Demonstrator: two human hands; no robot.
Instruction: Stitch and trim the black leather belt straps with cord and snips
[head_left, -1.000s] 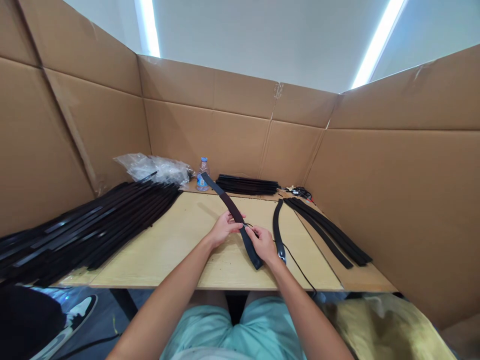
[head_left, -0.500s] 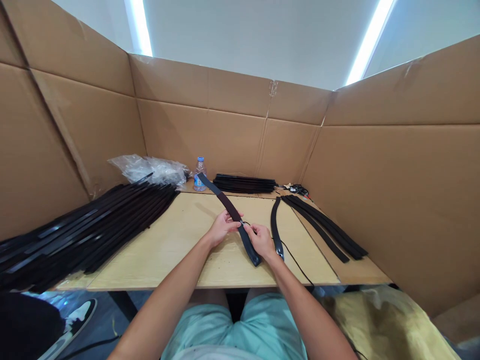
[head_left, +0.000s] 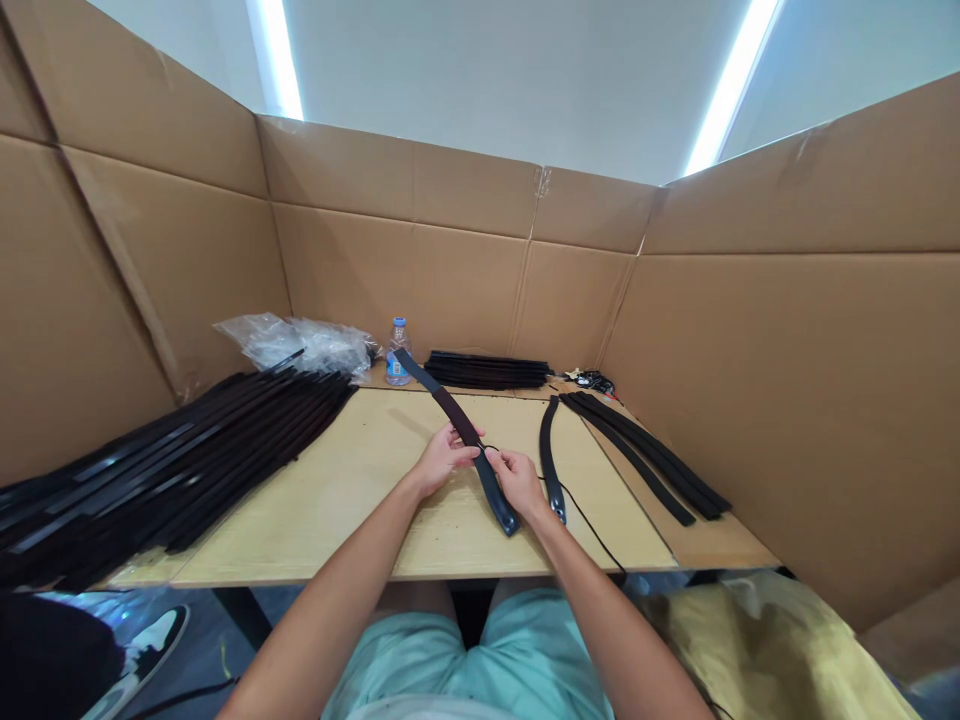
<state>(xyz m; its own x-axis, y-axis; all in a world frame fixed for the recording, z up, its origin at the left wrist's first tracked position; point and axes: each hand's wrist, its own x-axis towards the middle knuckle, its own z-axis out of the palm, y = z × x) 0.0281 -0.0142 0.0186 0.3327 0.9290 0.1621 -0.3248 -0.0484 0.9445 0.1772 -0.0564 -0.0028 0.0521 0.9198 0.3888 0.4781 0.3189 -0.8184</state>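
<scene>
A long, curved black strap (head_left: 493, 490) slants across in front of me, its far end raised near a bottle and its middle section dark brown. My left hand (head_left: 442, 458) is closed around this middle, thumb on top. My right hand (head_left: 517, 480) is pinched at the strap's right edge, on a thin black cord (head_left: 592, 528) that makes a small loop by the fingertips. From there the cord trails right and down over the table's front edge. Right of my right hand lies a second black strap (head_left: 550, 450) with a shiny near end.
A large pile of black straps (head_left: 202, 450) covers the table's left side. Further straps lie at right (head_left: 645, 455) and in a stack (head_left: 487, 370) at the back. Plastic bags (head_left: 300, 340), a water bottle (head_left: 397, 350) and tangled wires (head_left: 592, 380) stand along the cardboard wall (head_left: 450, 280).
Both hands keep nearly the same place on the strap. My right fingertips have shifted slightly at its edge, and a shiny bit seen there before no longer shows.
</scene>
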